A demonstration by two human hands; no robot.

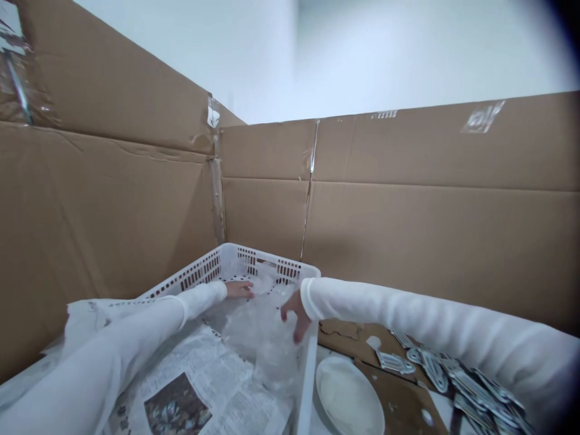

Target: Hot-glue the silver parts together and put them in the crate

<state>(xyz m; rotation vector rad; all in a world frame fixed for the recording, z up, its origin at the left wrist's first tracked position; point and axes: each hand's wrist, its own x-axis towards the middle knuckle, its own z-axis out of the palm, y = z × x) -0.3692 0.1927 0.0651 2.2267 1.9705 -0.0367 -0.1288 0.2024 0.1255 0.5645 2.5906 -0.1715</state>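
Observation:
Both of my hands are inside a white plastic basket with slotted walls. My left hand lies toward the far part, its fingers stretched out beside thin, clear plastic. My right hand reaches over the right wall, thumb and fingers apart and curved downward near the same plastic. Nothing shows between the fingers of either hand. The plastic looks like crumpled translucent bags or film, but its exact kind is hard to make out. Newspaper with a dark photo lines the nearer part of the basket.
A white oval dish stands right of the basket, with something whitish in it. Several flat grey metal pieces lie heaped on cardboard below my right sleeve. Tall cardboard walls close off the back and left sides.

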